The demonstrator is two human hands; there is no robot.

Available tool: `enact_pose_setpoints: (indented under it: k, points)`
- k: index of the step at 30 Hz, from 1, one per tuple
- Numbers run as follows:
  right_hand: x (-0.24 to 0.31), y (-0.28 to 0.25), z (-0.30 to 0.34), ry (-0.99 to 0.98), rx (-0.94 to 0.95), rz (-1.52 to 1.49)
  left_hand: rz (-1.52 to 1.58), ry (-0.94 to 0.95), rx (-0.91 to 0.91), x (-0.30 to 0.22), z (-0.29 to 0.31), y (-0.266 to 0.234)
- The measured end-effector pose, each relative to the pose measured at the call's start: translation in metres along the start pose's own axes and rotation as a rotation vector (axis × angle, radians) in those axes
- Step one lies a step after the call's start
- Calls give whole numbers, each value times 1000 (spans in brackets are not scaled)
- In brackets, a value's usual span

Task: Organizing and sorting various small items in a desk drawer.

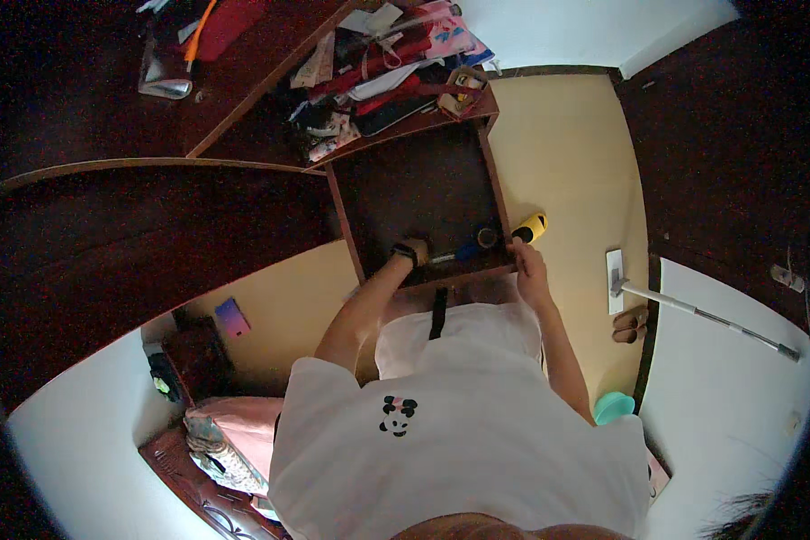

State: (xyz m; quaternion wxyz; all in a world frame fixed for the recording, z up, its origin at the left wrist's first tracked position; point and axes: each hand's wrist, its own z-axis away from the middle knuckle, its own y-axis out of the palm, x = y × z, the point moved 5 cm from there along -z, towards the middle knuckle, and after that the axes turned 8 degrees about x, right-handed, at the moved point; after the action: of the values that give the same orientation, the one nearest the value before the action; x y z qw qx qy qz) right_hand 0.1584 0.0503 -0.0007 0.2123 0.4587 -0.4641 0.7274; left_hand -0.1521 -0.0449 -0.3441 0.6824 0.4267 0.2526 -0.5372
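An open dark wooden drawer [499, 202] is pulled out in front of my body. My left hand [417, 248], with a dark watch [404, 252] at the wrist, reaches down inside it near the front left. Its fingers are dim and partly hidden, so what they hold, if anything, does not show. Just right of that hand lies a blue item [466, 250] with a pale end, and beside it a round, roll-like thing [486, 238]. My right hand [529, 261] is closed on the drawer's right side wall, near the front corner.
Clothes and small items [396, 76] pile on the shelf behind the drawer, with a small box [463, 93] at its corner. A yellow shoe [533, 228] stands on the floor to the right. Farther right are a flat mop [615, 279], brown shoes [630, 324] and a turquoise basin [614, 408].
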Motion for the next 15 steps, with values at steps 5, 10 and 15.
enact_pose_setpoints:
  k: [5,10,15]
  points:
    - [-31,-4,12,142,17,147,-1166,-464,398,-47,2,113]
    - [-18,-5,10,110,37,119,-1638,-402,328,-96,22,121]
    - [-23,-7,14,76,22,137,-1424,-204,62,-216,30,126]
